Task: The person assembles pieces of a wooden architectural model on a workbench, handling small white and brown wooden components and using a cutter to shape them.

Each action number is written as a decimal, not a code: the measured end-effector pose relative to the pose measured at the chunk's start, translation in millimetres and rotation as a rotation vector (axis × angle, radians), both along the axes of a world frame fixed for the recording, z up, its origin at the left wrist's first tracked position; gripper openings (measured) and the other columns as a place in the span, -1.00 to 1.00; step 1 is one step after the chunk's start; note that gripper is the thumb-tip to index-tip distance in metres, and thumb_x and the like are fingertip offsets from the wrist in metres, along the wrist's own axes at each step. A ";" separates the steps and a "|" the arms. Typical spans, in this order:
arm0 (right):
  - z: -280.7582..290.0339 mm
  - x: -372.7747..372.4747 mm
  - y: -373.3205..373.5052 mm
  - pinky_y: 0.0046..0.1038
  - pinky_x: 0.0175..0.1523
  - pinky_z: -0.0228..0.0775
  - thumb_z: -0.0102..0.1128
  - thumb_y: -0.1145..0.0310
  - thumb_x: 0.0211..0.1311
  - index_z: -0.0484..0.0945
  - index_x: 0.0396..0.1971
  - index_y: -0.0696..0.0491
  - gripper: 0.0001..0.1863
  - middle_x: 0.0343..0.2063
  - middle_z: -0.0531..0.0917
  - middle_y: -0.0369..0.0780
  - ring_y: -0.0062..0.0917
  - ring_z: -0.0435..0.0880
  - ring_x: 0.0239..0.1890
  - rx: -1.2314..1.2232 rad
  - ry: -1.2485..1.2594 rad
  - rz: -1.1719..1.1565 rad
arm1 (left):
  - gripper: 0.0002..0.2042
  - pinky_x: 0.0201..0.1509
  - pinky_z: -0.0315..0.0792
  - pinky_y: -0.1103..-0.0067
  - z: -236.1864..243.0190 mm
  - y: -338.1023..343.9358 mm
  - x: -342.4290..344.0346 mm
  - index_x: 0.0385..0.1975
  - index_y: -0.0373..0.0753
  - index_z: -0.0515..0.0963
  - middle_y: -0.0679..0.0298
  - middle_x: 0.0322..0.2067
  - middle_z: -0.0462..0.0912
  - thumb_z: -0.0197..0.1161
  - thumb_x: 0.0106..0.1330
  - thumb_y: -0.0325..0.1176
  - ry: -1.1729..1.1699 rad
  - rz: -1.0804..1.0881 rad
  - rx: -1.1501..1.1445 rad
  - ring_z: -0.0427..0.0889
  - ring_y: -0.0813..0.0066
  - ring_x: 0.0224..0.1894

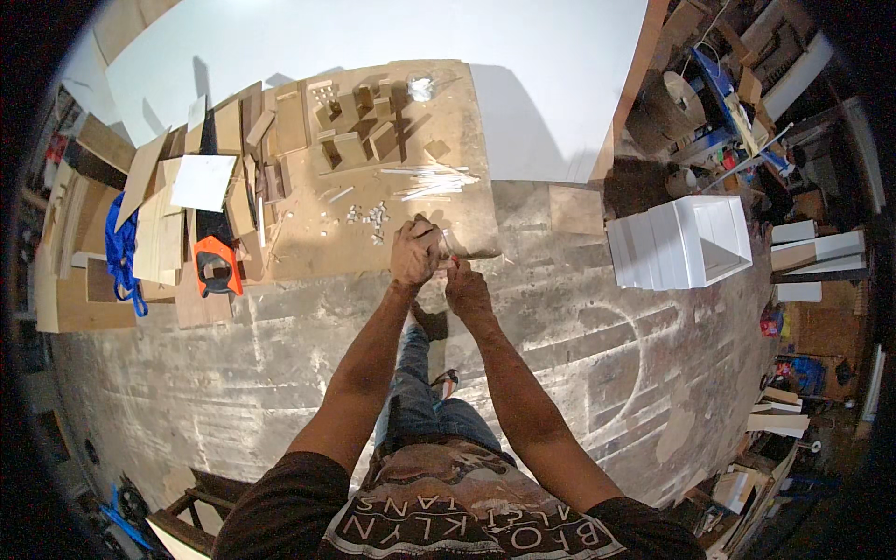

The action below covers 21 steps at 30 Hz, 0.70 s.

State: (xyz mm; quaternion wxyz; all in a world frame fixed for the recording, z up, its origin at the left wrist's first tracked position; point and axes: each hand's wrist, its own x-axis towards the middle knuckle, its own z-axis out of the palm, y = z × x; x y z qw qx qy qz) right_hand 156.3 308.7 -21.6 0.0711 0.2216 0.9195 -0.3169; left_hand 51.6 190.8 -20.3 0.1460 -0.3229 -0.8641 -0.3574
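Both my hands work close together at the near edge of a brown work board [317,252]. My left hand [415,252] has its fingers curled down at the board; what they grip is hidden beneath them. Just to its right, my right hand [469,289] is closed around a slim tool with a reddish part [455,260], too small to name. Small whitish cut pieces [371,217] lie scattered beyond my left hand. Further out, thin white strips [434,180] rest in a loose bundle. Behind them stand several small wooden box-like parts [350,147].
Left on the board are stacked wood offcuts [154,233], a white panel [203,181] and an orange-handled saw [217,265]. A blue strap [124,247] hangs beside them. White nested boxes [681,243] stand to the right. A large white sheet [373,33] lies beyond the board.
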 end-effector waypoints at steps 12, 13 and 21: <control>5.8 -6.7 13.7 -0.01 -0.11 0.64 -0.14 0.32 0.51 0.55 -0.09 0.26 -0.66 -0.19 0.65 0.16 0.09 0.74 -0.22 0.263 0.014 0.416 | -0.77 -0.06 0.40 0.21 -5.0 -3.9 -8.1 -0.27 -0.12 0.65 0.27 -0.21 0.62 0.27 0.04 -0.33 0.005 -0.067 0.001 0.51 0.10 -0.12; 7.2 -8.9 13.5 0.00 -0.10 0.63 -0.15 0.28 0.52 0.55 -0.08 0.25 -0.64 -0.20 0.66 0.17 0.11 0.73 -0.20 0.216 -0.027 0.395 | -0.75 -0.04 0.40 0.22 -6.6 -5.1 -9.4 -0.26 -0.11 0.65 0.29 -0.20 0.63 0.28 0.01 -0.32 0.007 -0.074 -0.019 0.50 0.10 -0.11; 22.2 -8.2 5.0 0.11 0.00 0.55 -0.19 0.08 0.58 0.55 -0.06 0.25 -0.50 -0.30 0.67 0.28 0.23 0.68 -0.14 -0.067 -0.047 0.082 | -0.67 0.01 0.40 0.25 -8.1 -14.1 -16.4 -0.20 -0.10 0.66 0.30 -0.16 0.67 0.33 -0.05 -0.31 -0.063 -0.174 -0.033 0.52 0.12 -0.05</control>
